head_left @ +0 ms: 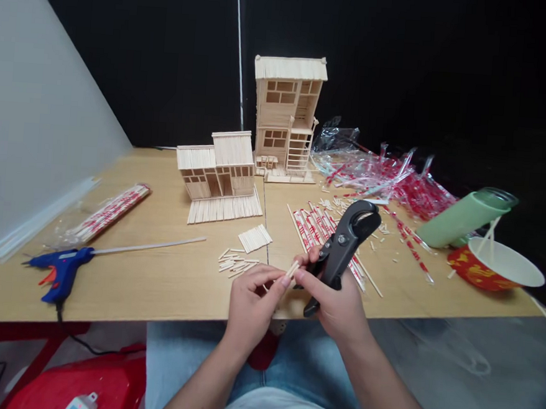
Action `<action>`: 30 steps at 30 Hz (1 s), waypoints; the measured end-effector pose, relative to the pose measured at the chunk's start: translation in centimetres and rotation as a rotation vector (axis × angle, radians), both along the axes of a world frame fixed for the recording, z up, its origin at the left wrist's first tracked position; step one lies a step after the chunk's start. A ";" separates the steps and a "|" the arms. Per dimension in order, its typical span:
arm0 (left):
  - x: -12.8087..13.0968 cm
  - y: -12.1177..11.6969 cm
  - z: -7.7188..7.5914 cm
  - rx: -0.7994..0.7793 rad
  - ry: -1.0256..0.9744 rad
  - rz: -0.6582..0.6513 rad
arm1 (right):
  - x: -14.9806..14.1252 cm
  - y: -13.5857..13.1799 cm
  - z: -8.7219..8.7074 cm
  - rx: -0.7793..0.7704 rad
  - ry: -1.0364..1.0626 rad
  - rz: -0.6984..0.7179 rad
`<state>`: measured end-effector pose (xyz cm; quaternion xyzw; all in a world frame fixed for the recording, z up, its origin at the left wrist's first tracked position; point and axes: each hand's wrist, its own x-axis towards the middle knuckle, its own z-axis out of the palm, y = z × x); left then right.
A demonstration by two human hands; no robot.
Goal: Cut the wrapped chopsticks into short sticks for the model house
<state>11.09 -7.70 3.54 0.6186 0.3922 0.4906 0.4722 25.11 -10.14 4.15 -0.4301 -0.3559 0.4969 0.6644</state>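
Note:
My left hand (252, 303) is closed in a pinch on short wooden stick pieces (292, 269) at the front edge of the wooden table (155, 283). My right hand (336, 299) grips a black cutter tool (342, 247), jaws pointing up and away, and its fingertips also touch the stick pieces. Both hands meet just above my lap. Loose cut sticks (236, 263) lie on the table right behind my left hand.
Two stick-built model houses stand at the back, a low one (219, 169) and a tall one (286, 115). A blue glue gun (60, 267) lies left. Wrapped chopsticks (320, 226), torn wrappers (387, 175), a green cup (463, 218) and a red bowl (497, 264) sit right.

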 end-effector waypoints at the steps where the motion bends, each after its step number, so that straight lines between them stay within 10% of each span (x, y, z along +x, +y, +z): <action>1: 0.0 0.0 0.0 -0.003 0.008 -0.004 | 0.2 0.0 0.0 0.000 -0.014 0.009; 20: 0.5 0.3 0.3 0.067 0.089 -0.045 | 1.2 -0.3 0.6 -0.057 0.121 0.024; 30: 1.2 0.9 0.7 -0.096 0.060 -0.048 | 2.3 -0.5 1.2 -0.048 -0.217 -0.028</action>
